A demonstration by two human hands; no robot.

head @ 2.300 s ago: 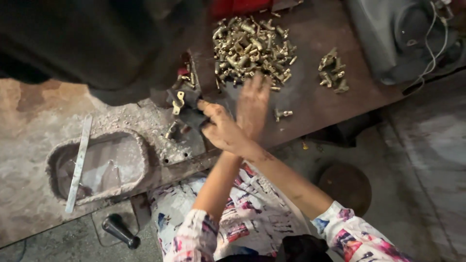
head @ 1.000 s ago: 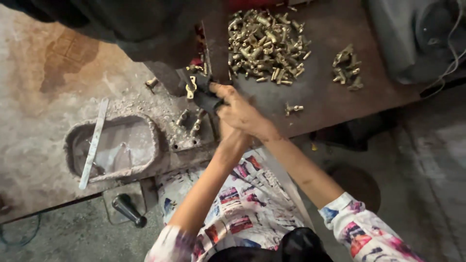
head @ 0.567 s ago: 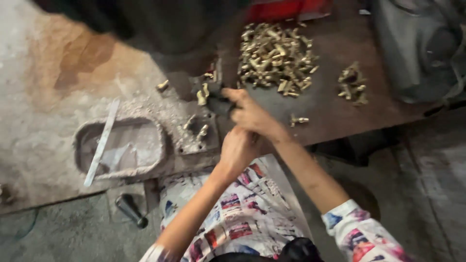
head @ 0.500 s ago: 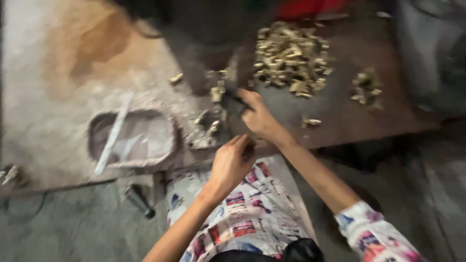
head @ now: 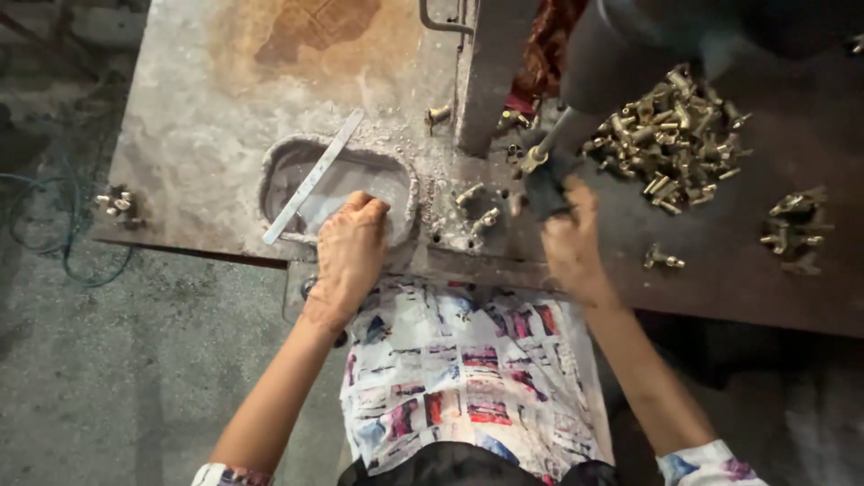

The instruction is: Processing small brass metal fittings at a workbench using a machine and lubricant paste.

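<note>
Starting far left, a few brass bits (head: 117, 203) lie at the edge of the grey bench (head: 193, 108). Left hand (head: 349, 254) rests loosely open, palm down, fingertips on the rim of the oval tray (head: 335, 184), a flat metal strip (head: 314, 176) lying across it. Loose brass fittings (head: 475, 205) lie between the hands. Right hand (head: 569, 236) is closed around a dark handle (head: 545, 184) with a brass tip. Beyond it, a brass fittings pile (head: 670, 137), then a smaller cluster (head: 796, 227).

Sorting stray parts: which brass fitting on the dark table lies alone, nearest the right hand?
The single brass fitting just right of the right hand; the others sit in piles farther off.
</note>
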